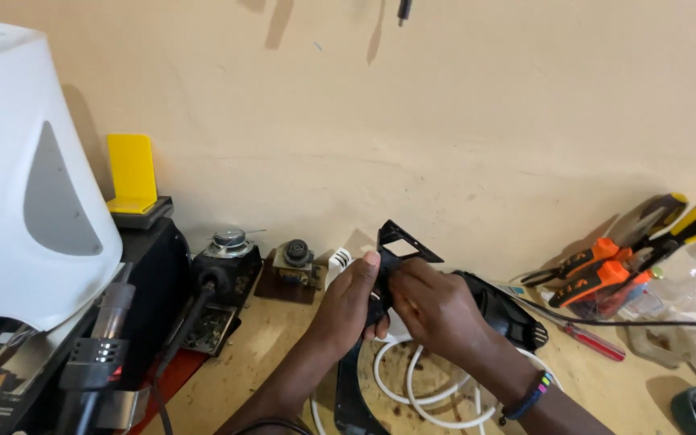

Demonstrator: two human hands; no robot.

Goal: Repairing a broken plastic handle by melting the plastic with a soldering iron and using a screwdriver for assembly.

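Beige plaster wall point(461, 121) backs a scuffed wooden bench point(283, 354) crowded with a white housing point(26, 177), soldering tools point(98, 338), pliers point(606, 274) and white cable point(412, 387), where both hands, left hand point(352, 302) and right hand point(437, 310), clasp a black plastic part point(400, 250) at mid-bench.

Both arms are bare with no sleeves, and the right wrist wears a dark bead bracelet point(527, 398) with little coloured beads.

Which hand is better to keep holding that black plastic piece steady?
Probably the left hand: it wraps the black plastic part from the side, thumb on top. The right hand only touches it with fingertips.
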